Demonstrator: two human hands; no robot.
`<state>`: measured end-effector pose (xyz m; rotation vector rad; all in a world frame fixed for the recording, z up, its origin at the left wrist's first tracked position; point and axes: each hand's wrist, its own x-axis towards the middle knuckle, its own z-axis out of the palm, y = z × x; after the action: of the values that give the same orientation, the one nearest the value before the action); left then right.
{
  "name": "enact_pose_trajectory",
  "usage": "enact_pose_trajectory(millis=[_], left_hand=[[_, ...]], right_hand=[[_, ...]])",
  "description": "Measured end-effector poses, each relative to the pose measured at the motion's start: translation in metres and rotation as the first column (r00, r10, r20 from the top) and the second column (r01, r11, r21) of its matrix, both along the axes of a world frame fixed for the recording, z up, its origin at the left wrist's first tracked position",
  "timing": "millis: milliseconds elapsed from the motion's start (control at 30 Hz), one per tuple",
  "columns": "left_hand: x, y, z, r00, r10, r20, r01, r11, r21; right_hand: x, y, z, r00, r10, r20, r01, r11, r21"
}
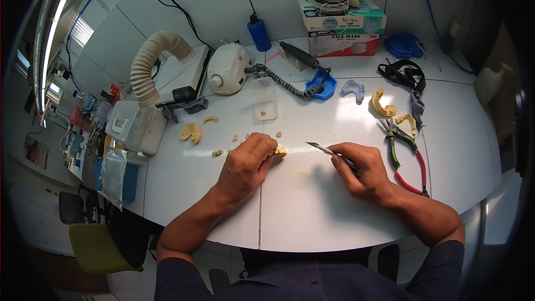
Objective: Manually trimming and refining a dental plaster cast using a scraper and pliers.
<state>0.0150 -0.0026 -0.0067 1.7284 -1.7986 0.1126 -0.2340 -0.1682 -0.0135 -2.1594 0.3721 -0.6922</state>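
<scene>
Resting on the white worktop, my left hand (245, 167) grips a small yellow plaster dental model piece (279, 151) with its fingers curled over it. Just to its right, my right hand (359, 170) holds a slim metal knife (320, 147), blade angled left toward the piece. Pale shavings (302, 170) lie below the blade. Small plaster bits (278, 134) sit beyond my left hand, near a clear lidded box (266, 109). A yellow dental arch model (190, 132) lies to the left.
Pliers (393, 150), more dental models (382, 106) and a black strap (412, 75) lie at right. At back stand a white machine (228, 69), a handpiece with coiled cord (298, 54), stacked boxes (343, 42) and a ribbed hose (146, 72). A clear container (125, 122) is at left.
</scene>
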Motion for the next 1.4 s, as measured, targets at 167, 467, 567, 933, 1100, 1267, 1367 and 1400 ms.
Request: enact_pose_trajectory(millis=[167,467,567,933,1100,1267,1367,1400], left_hand=[[-0.004,0.003,-0.001,0.854,0.079,-0.514,-0.013,0.991,0.131],[-0.014,0.009,-0.022,0.568,-0.257,-0.782,0.362,0.931,-0.043],[-0.019,0.011,-0.018,0.557,-0.247,-0.793,0.385,0.923,-0.017],[-0.03,0.016,-0.016,0.555,-0.153,-0.817,0.398,0.912,0.1],[-0.03,0.014,-0.026,0.546,-0.189,-0.817,0.416,0.907,0.069],[-0.028,0.01,-0.034,0.581,-0.259,-0.771,0.419,0.908,0.011],[-0.025,0.011,-0.037,0.566,-0.271,-0.778,0.432,0.902,0.0],[-0.025,0.011,-0.038,0.551,-0.271,-0.789,0.44,0.898,-0.001]], right_hand=[[-0.003,0.0,-0.004,1.0,-0.012,0.018,0.011,0.999,0.051],[-0.008,0.018,-0.003,0.977,0.19,0.095,-0.192,0.591,0.784],[-0.01,0.021,0.008,0.965,0.261,-0.002,-0.163,0.61,0.775],[-0.011,0.033,0.011,0.94,0.319,-0.122,-0.169,0.745,0.646],[-0.01,0.032,0.007,0.945,0.305,-0.12,-0.158,0.745,0.648],[-0.01,0.03,-0.006,0.956,0.279,-0.093,-0.166,0.774,0.61],[-0.009,0.03,-0.005,0.959,0.278,-0.061,-0.176,0.748,0.64],[-0.009,0.03,-0.003,0.958,0.282,-0.058,-0.182,0.751,0.634]])
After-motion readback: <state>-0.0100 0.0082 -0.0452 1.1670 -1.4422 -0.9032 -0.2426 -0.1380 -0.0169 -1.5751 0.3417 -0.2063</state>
